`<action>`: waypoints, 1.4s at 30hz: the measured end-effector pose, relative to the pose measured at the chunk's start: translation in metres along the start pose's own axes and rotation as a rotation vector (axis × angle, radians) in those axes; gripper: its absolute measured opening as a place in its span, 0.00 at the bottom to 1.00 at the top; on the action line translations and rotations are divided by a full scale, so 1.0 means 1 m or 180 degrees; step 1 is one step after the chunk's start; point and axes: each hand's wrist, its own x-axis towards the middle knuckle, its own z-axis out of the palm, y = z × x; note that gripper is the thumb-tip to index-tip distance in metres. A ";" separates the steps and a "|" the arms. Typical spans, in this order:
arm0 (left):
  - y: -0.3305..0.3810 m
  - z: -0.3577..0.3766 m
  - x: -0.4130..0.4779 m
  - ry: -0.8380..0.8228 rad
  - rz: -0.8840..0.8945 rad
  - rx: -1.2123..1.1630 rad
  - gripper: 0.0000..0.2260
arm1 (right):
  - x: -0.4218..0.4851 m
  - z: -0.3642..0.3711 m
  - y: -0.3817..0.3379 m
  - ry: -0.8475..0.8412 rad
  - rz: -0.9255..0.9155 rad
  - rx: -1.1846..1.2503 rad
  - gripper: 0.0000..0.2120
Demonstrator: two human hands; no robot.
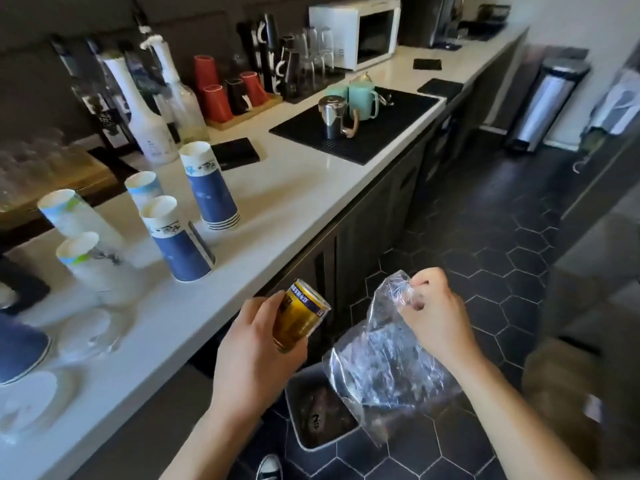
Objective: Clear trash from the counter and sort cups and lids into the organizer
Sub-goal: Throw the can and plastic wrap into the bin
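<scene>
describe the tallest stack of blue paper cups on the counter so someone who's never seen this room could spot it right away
Start at the long white counter and find the white bottle near its back. Just in front of it stands an upside-down stack of blue paper cups. It is the tallest stack, with several rims showing at its base.

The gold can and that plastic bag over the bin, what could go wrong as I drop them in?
The bin on the floor is small, and the clear plastic bag in the right hand drapes across its opening, so the gold can in the left hand might glance off and roll away. The light bag could also drift past the rim.
</scene>
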 end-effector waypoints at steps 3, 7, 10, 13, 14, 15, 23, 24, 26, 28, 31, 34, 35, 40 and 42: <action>-0.017 0.045 -0.001 -0.0384 -0.0088 -0.0070 0.34 | -0.002 0.033 0.033 0.0067 0.0340 0.0119 0.26; -0.046 0.104 -0.010 -0.0963 -0.0395 -0.0164 0.33 | -0.008 0.082 0.069 -0.0009 0.0658 0.0097 0.14; -0.073 0.139 -0.017 -0.1269 -0.0665 -0.0208 0.32 | -0.011 0.121 0.091 -0.0198 0.0846 0.0097 0.07; -0.106 0.172 -0.021 -0.1341 -0.0917 -0.0183 0.32 | -0.016 0.162 0.112 -0.0212 0.0900 0.0052 0.05; -0.117 0.184 -0.023 -0.1351 -0.0993 -0.0184 0.31 | -0.017 0.177 0.119 -0.0180 0.0923 0.0102 0.05; -0.129 0.197 -0.025 -0.1352 -0.1062 -0.0187 0.31 | -0.019 0.192 0.127 -0.0157 0.0948 0.0168 0.06; -0.215 0.308 -0.050 -0.1668 -0.1508 -0.0208 0.27 | -0.025 0.334 0.197 -0.0111 0.1383 0.0822 0.05; -0.225 0.323 -0.054 -0.1693 -0.1559 -0.0196 0.26 | -0.024 0.352 0.207 -0.0130 0.1460 0.0917 0.04; -0.244 0.352 -0.060 -0.1761 -0.1563 -0.0095 0.26 | -0.023 0.386 0.229 -0.0120 0.1536 0.0910 0.04; -0.260 0.380 -0.065 -0.1835 -0.1538 0.0034 0.28 | -0.023 0.413 0.249 -0.0055 0.1598 0.0829 0.10; -0.276 0.418 -0.070 -0.1875 -0.1508 0.0161 0.29 | -0.028 0.445 0.274 -0.0080 0.1641 0.0733 0.13; -0.285 0.449 -0.077 -0.1981 -0.1416 0.0227 0.27 | -0.038 0.468 0.296 -0.0189 0.1679 0.0622 0.06; -0.288 0.458 -0.080 -0.2044 -0.1373 0.0252 0.28 | -0.043 0.475 0.302 -0.0237 0.1620 0.0572 0.05; -0.298 0.487 -0.092 -0.2280 -0.1224 0.0524 0.33 | -0.060 0.501 0.320 -0.0800 0.1295 0.0427 0.12; -0.302 0.495 -0.093 -0.2371 -0.1268 0.0626 0.32 | -0.063 0.507 0.325 -0.0982 0.1229 0.0229 0.14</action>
